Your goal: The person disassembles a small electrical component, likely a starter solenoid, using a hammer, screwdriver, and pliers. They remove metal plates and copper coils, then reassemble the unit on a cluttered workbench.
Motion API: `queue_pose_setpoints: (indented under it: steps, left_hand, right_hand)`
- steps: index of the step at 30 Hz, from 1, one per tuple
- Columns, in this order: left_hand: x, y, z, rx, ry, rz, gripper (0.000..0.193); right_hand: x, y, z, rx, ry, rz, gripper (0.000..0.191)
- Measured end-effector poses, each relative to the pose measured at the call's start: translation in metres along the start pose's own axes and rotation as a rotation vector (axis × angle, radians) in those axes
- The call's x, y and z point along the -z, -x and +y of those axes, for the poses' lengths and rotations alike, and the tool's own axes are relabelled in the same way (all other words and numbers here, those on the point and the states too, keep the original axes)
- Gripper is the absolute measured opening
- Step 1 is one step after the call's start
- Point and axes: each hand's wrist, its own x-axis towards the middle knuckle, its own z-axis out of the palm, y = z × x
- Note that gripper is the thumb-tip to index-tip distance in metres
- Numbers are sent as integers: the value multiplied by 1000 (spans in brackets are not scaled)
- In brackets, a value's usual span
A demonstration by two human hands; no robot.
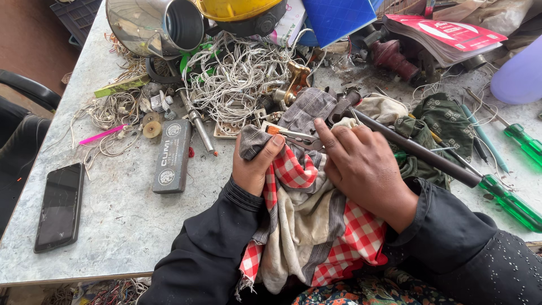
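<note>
My left hand (255,168) grips a bunched red-and-white checked cloth (307,226) with grey and cream patches, thumb on top near a small metal tool with an orange handle (288,135). My right hand (366,166) rests flat on the same cloth, fingers pointing left and touching that metal tool. A long dark rod (420,152) passes just behind the right hand. Both sleeves are black.
A tangle of white wires (237,79) lies behind the hands. A grey sharpening-stone block (172,156) and a black phone (59,206) lie left. Green-handled screwdrivers (508,200) and a green cloth (443,121) are right. A steel vessel (155,22) and a yellow helmet (237,8) stand at back.
</note>
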Motion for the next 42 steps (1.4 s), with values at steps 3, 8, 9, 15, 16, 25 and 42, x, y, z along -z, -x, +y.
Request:
queue_pose_setpoints:
  steps: [3,8,9,15,16,25,42]
  left_hand:
    - [-1,0,-2,41,1,-13,29]
    - [-3,1,-6,-17,-40,-7,30]
    - [-2,1,-6,-30,-25,-5,30]
    - [1,-1,-7,-60,-32,-38,25]
    - [1,-1,-8,-81,-57,-45,25]
    - [1,2,-9,-70,-123,-35,28]
    - [6,-2,-6,-101,-46,-89,29]
  right_hand:
    - [2,-1,2,25,121,69,62]
    - [-2,1,5,19,156,12,60]
    - [-4,2,6,27,112,7,59]
    - [-15,8,8,-11,-109,-19,60]
    - [-16,7,10,-33,-158,-37,60]
    - [-7,-2,14,0,-64,55,57]
    - [-22,12,27,-197,-653,-167,34]
